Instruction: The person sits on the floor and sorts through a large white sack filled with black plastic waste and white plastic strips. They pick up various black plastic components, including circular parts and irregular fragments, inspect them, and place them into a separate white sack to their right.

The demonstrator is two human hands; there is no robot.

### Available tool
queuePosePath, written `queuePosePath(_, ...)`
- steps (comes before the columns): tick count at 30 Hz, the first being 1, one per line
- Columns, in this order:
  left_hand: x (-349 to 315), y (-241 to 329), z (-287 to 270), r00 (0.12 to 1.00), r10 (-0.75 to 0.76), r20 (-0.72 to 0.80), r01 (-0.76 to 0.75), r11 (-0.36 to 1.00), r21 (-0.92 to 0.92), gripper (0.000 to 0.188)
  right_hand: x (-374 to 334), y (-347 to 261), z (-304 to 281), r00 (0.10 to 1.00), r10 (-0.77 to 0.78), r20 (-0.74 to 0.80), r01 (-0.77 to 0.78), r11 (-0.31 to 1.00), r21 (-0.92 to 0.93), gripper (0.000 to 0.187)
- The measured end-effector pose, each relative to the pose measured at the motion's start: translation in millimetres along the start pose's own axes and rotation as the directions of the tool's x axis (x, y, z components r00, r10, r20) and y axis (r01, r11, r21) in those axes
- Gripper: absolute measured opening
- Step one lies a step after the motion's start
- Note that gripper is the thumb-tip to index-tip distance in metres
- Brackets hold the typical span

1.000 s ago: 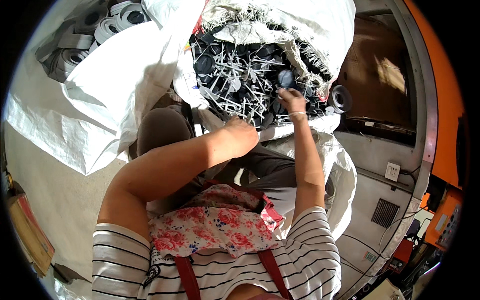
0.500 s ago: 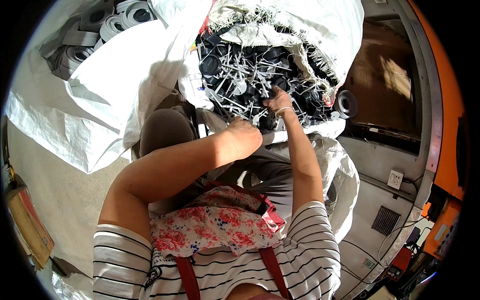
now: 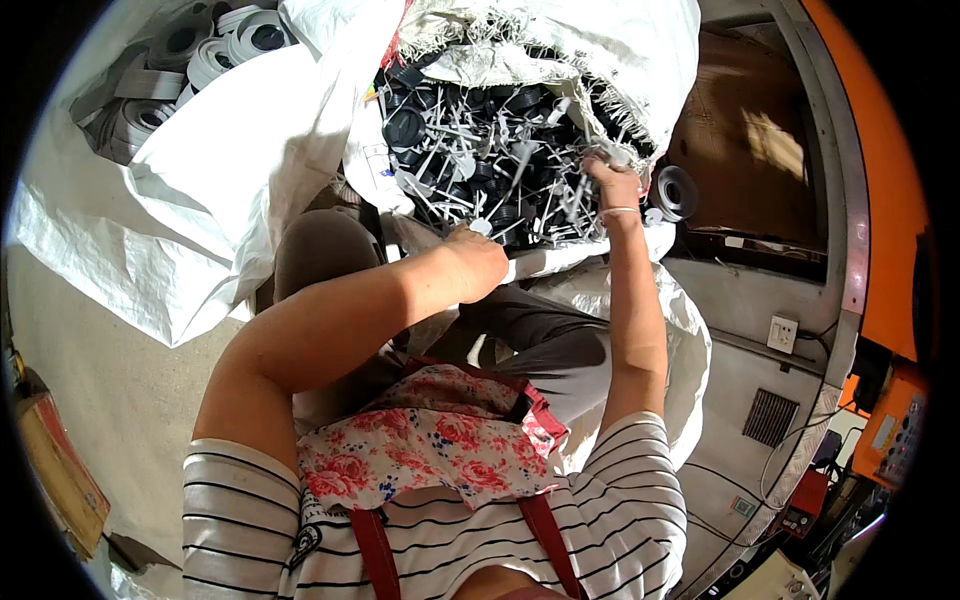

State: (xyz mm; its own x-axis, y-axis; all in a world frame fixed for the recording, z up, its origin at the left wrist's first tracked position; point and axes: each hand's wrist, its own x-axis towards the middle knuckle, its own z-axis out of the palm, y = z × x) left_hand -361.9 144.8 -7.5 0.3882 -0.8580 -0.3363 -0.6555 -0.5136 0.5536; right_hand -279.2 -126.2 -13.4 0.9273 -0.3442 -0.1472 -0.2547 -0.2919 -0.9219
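An open white woven sack holds black round plastic caps mixed with thin white plastic stems, some with flat disc ends. My left hand rests at the sack's near edge, fingers curled inward. A white disc-ended piece shows right at its fingertips; whether it is gripped I cannot make out. My right hand, with a pale band at the wrist, is over the sack's right side near the frayed rim. Its fingers are bent, partly smeared by motion, close to blurred white pieces.
Another white sack at the left holds grey and white rolls. A grey ring-shaped roll lies right of the cap sack. Beyond it are a brown cardboard panel, a wall socket and orange machinery.
My right hand has moved right, from the middle of the pile to the sack's right rim. Several white pieces are blurred in motion beside it. My left hand stays at the near edge.
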Motion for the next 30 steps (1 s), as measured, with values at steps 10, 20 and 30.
queuePosePath(10,-13.3,-6.9,7.5,1.000,0.015,0.011,-0.016,0.999,0.049,0.019,-169.4,-68.0,-218.2,0.935,-0.079,-0.345,0.077,0.997,-0.018,0.042)
queuePosePath(20,-8.5,8.9,5.1,0.999,0.045,0.016,-0.046,0.997,0.060,0.018,-209.7,-18.6,-240.7,0.954,0.117,-0.275,-0.278,0.685,-0.674,0.039)
queuePosePath(30,-7.2,-3.6,3.2,0.997,-0.028,-0.067,0.029,0.999,0.015,0.022,-31.3,-42.6,150.5,0.716,-0.157,0.680,0.651,0.500,-0.571,0.056)
